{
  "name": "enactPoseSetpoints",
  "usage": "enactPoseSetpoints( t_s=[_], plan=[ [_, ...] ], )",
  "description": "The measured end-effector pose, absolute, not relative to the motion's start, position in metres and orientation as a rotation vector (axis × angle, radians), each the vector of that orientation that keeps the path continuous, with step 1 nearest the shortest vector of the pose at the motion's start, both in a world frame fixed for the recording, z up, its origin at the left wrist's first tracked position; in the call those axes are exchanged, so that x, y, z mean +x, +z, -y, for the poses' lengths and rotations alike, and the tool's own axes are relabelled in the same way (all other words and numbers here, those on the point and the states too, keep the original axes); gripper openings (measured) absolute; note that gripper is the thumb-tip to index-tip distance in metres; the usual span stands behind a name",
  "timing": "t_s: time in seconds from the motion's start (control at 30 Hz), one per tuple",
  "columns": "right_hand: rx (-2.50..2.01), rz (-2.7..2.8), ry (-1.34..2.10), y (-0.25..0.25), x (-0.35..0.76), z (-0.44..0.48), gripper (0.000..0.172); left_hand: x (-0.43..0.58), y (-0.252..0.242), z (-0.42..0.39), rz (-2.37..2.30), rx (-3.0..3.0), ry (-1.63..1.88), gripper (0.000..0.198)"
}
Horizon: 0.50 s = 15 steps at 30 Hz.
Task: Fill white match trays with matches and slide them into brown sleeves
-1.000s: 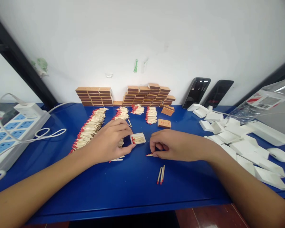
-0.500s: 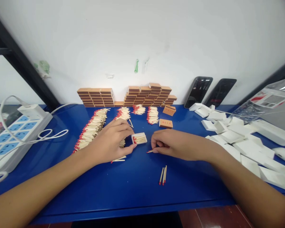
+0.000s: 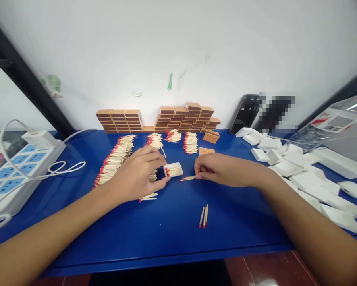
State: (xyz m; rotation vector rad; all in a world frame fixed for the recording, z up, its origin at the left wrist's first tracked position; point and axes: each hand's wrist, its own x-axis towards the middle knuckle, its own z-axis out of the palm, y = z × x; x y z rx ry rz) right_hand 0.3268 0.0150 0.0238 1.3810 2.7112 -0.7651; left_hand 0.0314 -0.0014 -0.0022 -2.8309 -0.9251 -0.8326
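Between the thumb and fingers of my left hand (image 3: 142, 172) is a small white matchbox tray (image 3: 178, 167), partly filled with matches, red heads to the left. To its right, my right hand (image 3: 209, 169) is closed in a pinch on a few matches (image 3: 187, 178), whose red heads point at the tray. Three loose matches (image 3: 203, 216) lie on the blue table below the right hand. A long row of matches (image 3: 115, 159) lies left of the left hand, and several are partly hidden under it. An orange matchbox sleeve (image 3: 206, 151) sits behind the right hand, partly covered.
Stacked matchboxes (image 3: 118, 121) line the wall, with smaller match piles (image 3: 191, 143) before them. White empty trays (image 3: 288, 165) crowd the right side, near a phone (image 3: 244, 113) and a white mouse (image 3: 354, 189). A power strip (image 3: 23, 167) with cables occupies the left.
My right hand has moved slightly up, away from me, with the matches, now more of their length visible. My left hand still holds the tray, which is tilted a bit more.
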Motion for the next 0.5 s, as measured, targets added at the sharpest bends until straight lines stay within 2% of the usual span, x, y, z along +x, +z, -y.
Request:
enactPoseSetpoints(
  t_s=[0.5],
  plan=[
    [1.359, -2.759, -0.832, 0.026, 0.310, -0.001, 0.020, 0.032, 0.000, 0.002, 0.952, -2.826, -0.787, 0.023]
  ],
)
